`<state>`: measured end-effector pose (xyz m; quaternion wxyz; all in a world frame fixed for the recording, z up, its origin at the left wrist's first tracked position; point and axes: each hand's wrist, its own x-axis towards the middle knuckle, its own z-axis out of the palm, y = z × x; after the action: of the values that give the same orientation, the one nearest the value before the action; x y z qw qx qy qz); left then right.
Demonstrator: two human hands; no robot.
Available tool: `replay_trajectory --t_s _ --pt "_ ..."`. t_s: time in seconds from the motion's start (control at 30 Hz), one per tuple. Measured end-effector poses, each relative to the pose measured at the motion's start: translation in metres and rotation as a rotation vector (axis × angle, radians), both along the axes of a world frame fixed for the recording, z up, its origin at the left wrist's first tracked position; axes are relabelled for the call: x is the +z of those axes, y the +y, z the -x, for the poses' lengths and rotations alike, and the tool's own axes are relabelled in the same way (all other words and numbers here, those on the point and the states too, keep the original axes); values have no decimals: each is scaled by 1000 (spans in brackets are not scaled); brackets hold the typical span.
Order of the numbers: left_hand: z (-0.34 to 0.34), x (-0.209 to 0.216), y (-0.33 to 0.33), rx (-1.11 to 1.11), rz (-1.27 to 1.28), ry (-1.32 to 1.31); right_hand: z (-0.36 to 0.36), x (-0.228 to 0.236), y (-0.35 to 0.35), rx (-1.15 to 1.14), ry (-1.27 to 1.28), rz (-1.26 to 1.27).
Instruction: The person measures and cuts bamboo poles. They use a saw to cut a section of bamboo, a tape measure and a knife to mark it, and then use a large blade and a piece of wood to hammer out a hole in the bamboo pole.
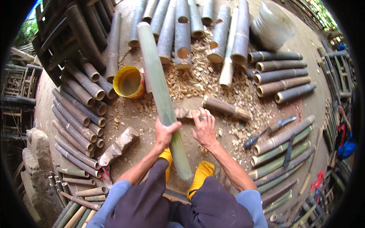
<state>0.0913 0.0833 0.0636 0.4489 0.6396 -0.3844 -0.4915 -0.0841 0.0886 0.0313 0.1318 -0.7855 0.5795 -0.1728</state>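
Note:
A long pale-green bamboo pole (161,91) slants across the middle, from the far side down toward my knees. My left hand (166,131) is wrapped around its lower part, the thumb lying over the top. Just right of the pole, my right hand (205,129) is spread, palm down, with a ring on one finger. Its fingertips are at the right end of a short rough piece of wood (184,113); whether they press on it I cannot tell. Part of that piece is hidden behind the pole. A thicker brown bamboo length (228,108) lies beyond my right hand.
Wood chips (201,83) cover the ground ahead. A yellow bucket (129,82) holds liquid. Cut bamboo tubes (78,117) lie left, with more tubes (283,72) right. A chisel-like tool (281,123), a dark blade (289,150), a wood block (118,146) and a translucent container (272,26) surround me.

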Motion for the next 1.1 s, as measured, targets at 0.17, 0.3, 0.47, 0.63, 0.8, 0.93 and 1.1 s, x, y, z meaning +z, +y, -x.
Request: replay_trajectory --t_s 0.17,0.3,0.47,0.63,0.8,0.93,1.1 --pt "-5 1 32 -44 -136 -102 20 -23 -60 -365 226 140" --pt "-10 -8 52 -190 -130 -162 106 -33 -48 -264 356 -211" --pt "-11 -5 66 -298 -215 -212 146 -5 -7 -357 264 -25" --pt "-8 -15 68 -370 -194 -171 162 26 -11 -614 420 256" --pt "-14 -19 71 -354 -178 -276 38 -5 -22 -114 -219 -115" --pt "-4 -34 77 -398 -82 -301 4 -57 -48 107 157 63" --pt "3 -35 80 -442 -296 66 37 -59 -58 -132 125 -198"
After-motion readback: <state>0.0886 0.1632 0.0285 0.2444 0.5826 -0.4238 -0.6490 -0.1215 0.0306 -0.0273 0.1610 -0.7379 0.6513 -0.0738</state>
